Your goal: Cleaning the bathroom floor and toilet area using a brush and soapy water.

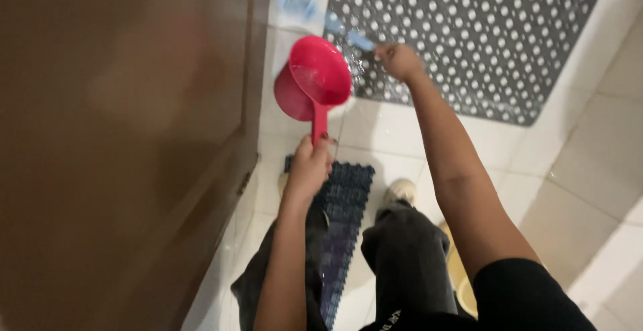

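Red dipper (320, 76) tilted (handle down), wet.

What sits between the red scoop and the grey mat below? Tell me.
Nothing visible does. The left hand holds the red scoop by its handle over the white floor at the grey mat edge; the right hand grips a blurred blue brush beside it.

Left hand (309, 168) is fisted around the dipper handle (319, 122), arm half bent. Right hand (400, 61) reaches farther beyond the handle, arm straight, fingers closed.

Head view, steeply down, floorward
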